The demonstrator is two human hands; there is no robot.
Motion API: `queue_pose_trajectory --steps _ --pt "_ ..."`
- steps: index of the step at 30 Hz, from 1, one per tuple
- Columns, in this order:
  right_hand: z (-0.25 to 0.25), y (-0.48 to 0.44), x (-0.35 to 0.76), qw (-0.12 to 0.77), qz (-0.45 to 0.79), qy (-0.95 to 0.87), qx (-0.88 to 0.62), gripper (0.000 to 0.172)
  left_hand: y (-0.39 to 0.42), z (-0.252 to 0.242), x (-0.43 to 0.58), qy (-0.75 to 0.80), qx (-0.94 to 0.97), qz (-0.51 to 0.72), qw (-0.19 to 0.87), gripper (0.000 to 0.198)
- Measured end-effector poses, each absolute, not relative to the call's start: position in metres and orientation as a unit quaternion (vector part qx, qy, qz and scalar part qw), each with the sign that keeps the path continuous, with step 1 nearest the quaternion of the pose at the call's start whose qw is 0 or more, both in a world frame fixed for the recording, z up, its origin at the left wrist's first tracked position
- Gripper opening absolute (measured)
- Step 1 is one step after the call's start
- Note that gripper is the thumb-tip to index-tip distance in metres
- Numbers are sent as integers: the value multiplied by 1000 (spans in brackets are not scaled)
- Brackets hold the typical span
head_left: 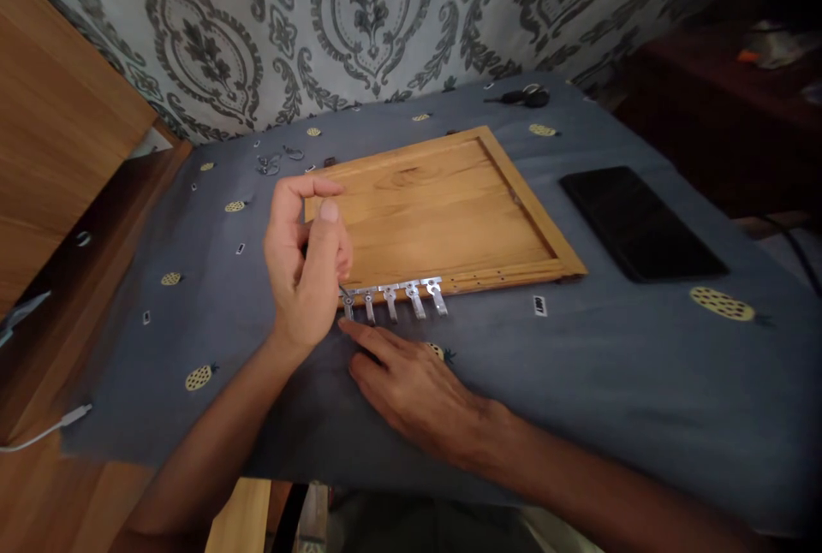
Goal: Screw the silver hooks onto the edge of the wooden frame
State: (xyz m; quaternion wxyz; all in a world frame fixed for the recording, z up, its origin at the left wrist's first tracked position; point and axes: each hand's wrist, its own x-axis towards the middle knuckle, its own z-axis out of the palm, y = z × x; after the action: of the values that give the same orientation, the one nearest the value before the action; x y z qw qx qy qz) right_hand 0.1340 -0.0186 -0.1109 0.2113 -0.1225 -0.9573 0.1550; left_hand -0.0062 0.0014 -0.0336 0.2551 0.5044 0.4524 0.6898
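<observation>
A framed wooden board (443, 202) lies flat on the cloth-covered table, with a row of several metal hooks (412, 300) along its near edge. My left hand (306, 262) is closed over the board's near-left corner. From its fingers a short, thin shaft, apparently a screwdriver (342, 288), points down at the leftmost hook (348, 305); the handle is hidden in the hand. My right hand (417, 386) rests low on the cloth, fingers stretched out, its index fingertip at the lower end of that same hook. Small holes show in the frame right of the hooks.
A black flat device (642, 223) lies right of the board. Behind it is a dark object with a thin end (523, 97). Small metal pieces (270, 163) lie at the back left. A white cable plug (77, 414) sits at the left edge, beside a wooden panel (70, 82).
</observation>
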Motion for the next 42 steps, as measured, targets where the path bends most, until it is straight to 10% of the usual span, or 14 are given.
queue_pose_trajectory --steps 18,42 --pt "-117 -20 132 253 180 -942 -130 22 14 -26 -34 415 527 604 429 13" --pt "-118 -17 132 222 178 -953 -108 17 14 -30 -13 480 451 683 316 13"
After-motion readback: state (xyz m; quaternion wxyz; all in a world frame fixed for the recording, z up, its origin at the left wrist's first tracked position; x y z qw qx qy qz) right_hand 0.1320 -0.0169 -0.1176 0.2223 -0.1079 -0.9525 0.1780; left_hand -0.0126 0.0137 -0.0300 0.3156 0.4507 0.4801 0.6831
